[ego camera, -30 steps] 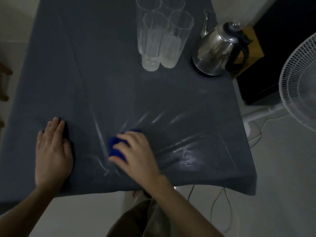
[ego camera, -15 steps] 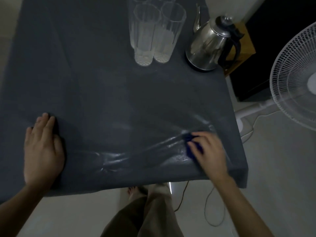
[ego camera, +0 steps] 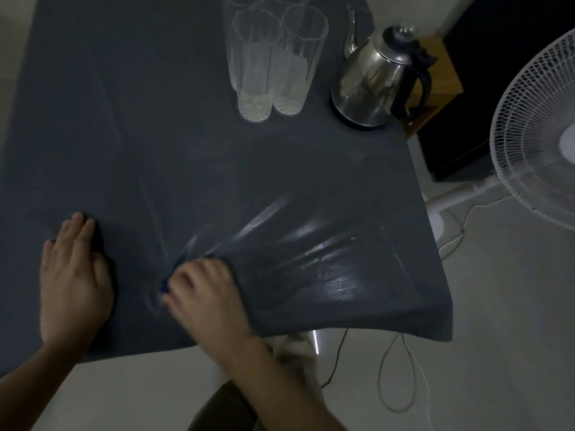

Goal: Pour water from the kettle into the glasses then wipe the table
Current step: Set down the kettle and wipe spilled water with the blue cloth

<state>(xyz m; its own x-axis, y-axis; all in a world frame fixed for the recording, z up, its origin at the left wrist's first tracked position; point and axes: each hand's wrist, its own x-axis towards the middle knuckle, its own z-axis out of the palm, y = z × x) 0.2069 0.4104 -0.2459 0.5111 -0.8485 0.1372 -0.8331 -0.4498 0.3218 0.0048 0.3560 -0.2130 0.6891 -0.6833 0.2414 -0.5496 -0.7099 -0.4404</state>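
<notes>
A dark grey cloth covers the table (ego camera: 186,157). My right hand (ego camera: 208,293) presses a blue wiping cloth (ego camera: 164,287) onto it near the front edge; only a small blue corner shows under my fingers. Flat on the cloth at the front left lies my left hand (ego camera: 74,278), fingers together, holding nothing. Wet, shiny streaks (ego camera: 326,262) spread to the right of my right hand. Several tall ribbed glasses (ego camera: 255,66) stand at the back, each with some water at the bottom. To their right stands a steel kettle (ego camera: 373,85) with a black handle.
A white standing fan (ego camera: 538,144) is close to the table's right edge. Thin cables (ego camera: 398,377) lie on the pale floor below the front right corner. A dark cabinet (ego camera: 497,73) and a yellow box (ego camera: 441,73) sit behind the kettle.
My right hand has swept the blue cloth from the front right of the table back to the left, close to my left hand. The left hand has stayed flat in place.
</notes>
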